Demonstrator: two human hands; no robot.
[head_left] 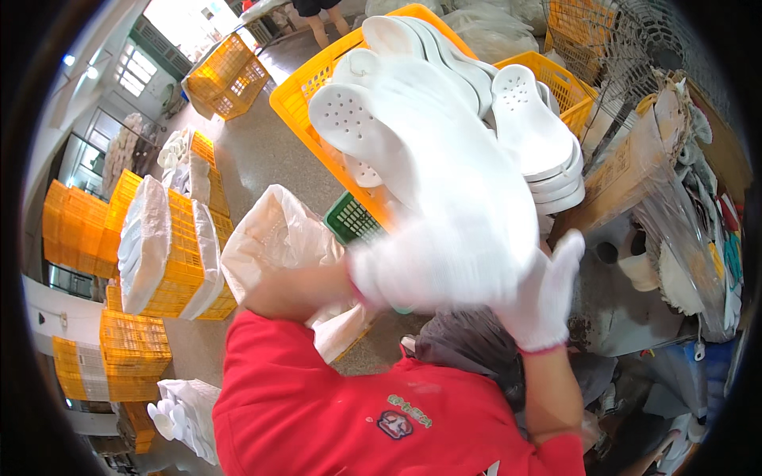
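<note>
My left hand, in a white glove and smeared by motion, closes on the near end of a large white insole. That insole is blurred too and reaches up over the yellow crate. My right hand, also gloved in white, is close against the insole's near right edge. One digit stretches upward, apart from the insole, while its other fingers are partly hidden. Stacked white insoles with small holes in one end, such as the stack on the right, are heaped in the crate.
A white sack stands at my left beside a green basket. Several filled yellow crates line the left side. Cardboard, plastic and scraps crowd the right, below a wire cage. Another person's legs show at the far end.
</note>
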